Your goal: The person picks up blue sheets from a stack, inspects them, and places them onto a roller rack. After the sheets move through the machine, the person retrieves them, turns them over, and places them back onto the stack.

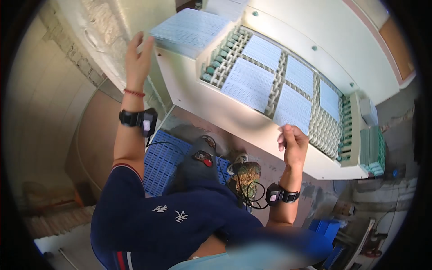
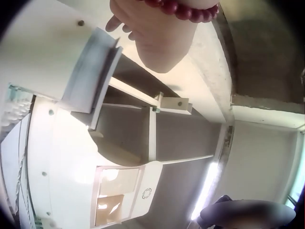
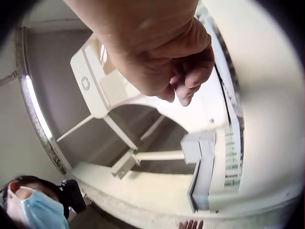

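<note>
In the head view the hands are apart, the left hand (image 1: pixel 138 63) at the edge of a perforated panel (image 1: pixel 191 29), contact unclear, the right hand (image 1: pixel 294 146) near another panel (image 1: pixel 292 105) on rollers (image 1: pixel 324 135). The left wrist view shows no grip; in the right wrist view, loosely curled fingers (image 3: pixel 198 75) hold nothing, but straying onto turning rollers could pinch them.

Place: a factory-type workshop
Machine (image 1: pixel 234 118): long cream housing, rows of rollers (image 1: pixel 325 131) carrying pale-blue sheets (image 1: pixel 249 84)
Floor (image 1: pixel 265 162): worn and stained, with a blue slatted platform (image 1: pixel 158 167)
Wall (image 1: pixel 105 22): rough, patchy
</note>
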Demonstrator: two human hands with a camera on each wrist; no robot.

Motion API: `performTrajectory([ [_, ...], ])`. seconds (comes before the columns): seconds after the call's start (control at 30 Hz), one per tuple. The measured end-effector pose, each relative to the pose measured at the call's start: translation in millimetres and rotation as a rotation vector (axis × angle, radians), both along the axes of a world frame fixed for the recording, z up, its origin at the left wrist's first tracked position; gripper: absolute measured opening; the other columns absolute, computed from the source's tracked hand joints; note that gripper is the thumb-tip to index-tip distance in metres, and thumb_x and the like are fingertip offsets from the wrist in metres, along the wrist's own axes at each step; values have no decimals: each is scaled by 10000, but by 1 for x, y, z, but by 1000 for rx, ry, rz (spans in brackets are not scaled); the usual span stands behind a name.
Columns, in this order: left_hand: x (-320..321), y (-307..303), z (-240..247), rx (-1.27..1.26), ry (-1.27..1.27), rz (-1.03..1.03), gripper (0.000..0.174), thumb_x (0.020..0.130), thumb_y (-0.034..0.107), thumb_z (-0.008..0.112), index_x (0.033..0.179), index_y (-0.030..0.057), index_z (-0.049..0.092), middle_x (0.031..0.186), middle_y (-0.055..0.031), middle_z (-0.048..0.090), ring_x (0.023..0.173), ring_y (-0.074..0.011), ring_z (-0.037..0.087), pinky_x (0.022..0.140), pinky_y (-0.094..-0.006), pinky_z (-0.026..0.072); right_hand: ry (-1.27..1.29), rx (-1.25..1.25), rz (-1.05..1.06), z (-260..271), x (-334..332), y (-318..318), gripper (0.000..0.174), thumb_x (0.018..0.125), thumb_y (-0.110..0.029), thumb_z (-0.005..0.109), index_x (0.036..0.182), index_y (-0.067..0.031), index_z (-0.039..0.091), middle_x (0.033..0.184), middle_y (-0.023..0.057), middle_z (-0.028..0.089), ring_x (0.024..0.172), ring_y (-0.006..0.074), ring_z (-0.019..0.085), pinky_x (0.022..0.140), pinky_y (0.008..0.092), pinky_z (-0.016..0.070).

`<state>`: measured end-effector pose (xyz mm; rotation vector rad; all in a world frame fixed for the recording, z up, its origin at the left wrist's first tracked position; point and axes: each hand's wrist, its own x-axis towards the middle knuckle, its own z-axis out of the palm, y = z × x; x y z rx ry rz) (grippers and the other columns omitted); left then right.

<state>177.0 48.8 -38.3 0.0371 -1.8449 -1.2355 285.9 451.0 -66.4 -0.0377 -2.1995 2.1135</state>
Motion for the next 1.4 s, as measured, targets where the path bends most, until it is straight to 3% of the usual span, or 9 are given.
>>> performTrajectory([
  [0.33, -5, 2, 10, -477, -230, 190, 555, 824, 438, 499, 1068, -60, 530, 1041, -229, 554, 966, -345, 530, 822, -379, 420, 50, 339, 359, 77, -126, -141, 351, 794, -312, 616, 777, 37, 590, 654, 64, 571, 501, 87, 509, 404, 203, 393],
  [0.6, 25, 26, 9, -532, -166, 191, 439, 846, 340, 515, 1074, -34, 531, 991, -193, 575, 884, -307, 560, 771, -324, 440, -193, -145, 398, 59, -157, -172, 355, 785, -254, 637, 888, 77, 556, 752, 122, 588, 506, 114, 503, 424, 231, 428],
  [0.73, 36, 33, -13, 198, -174, -400, 406, 900, 310, 442, 1149, -9, 475, 987, -157, 577, 868, -261, 581, 734, -339, 485, -151, -270, 406, 50, -117, -134, 268, 824, -210, 580, 783, 55, 558, 652, 113, 583, 449, 108, 489, 404, 209, 406],
  [0.8, 53, 46, -13, 936, -285, -996, 483, 910, 336, 383, 1243, -13, 357, 1084, -194, 534, 965, -324, 553, 798, -433, 479, -135, -302, 385, 40, -90, -111, 270, 828, -217, 581, 764, 44, 565, 612, 111, 575, 426, 100, 473, 391, 201, 381],
  [1.0, 87, 116, -28, 1247, -337, -1526, 510, 914, 309, 327, 1298, -19, 255, 1252, -199, 417, 1105, -361, 463, 878, -517, 412, -148, -275, 367, 8, -32, -53, 253, 830, -222, 589, 779, 26, 578, 612, 79, 581, 419, 81, 477, 393, 186, 369],
  [1.13, 90, 137, -46, 1116, -421, -1544, 513, 875, 246, 393, 1279, -45, 270, 1216, -207, 449, 1078, -343, 491, 864, -501, 429, -211, -219, 344, 3, -7, -22, 275, 841, -232, 576, 866, 41, 597, 624, 63, 586, 434, 75, 495, 408, 183, 388],
  [1.27, 96, 150, -82, 1131, -462, -1464, 454, 826, 94, 454, 1240, -52, 336, 1161, -179, 495, 1024, -273, 535, 858, -399, 447, -201, 286, 195, 1, 15, -11, 295, 833, -250, 579, 854, 44, 583, 614, 79, 589, 482, 136, 548, 444, 250, 436],
  [1.33, 101, 156, -88, 1123, -478, -1430, 448, 815, 52, 459, 1235, -53, 343, 1155, -169, 499, 1024, -257, 533, 862, -380, 442, 243, 961, 53, 1, 25, -12, 274, 797, -238, 600, 817, 34, 572, 598, 132, 577, 521, 242, 574, 473, 318, 454],
  [1.4, 104, 159, -89, 1117, -492, -1399, 445, 804, 11, 464, 1230, -54, 350, 1149, -160, 503, 1024, -242, 531, 865, -361, 438, 314, 1052, -19, -1, 30, -13, 260, 763, -235, 614, 803, 17, 564, 603, 179, 557, 566, 330, 565, 501, 369, 456],
])
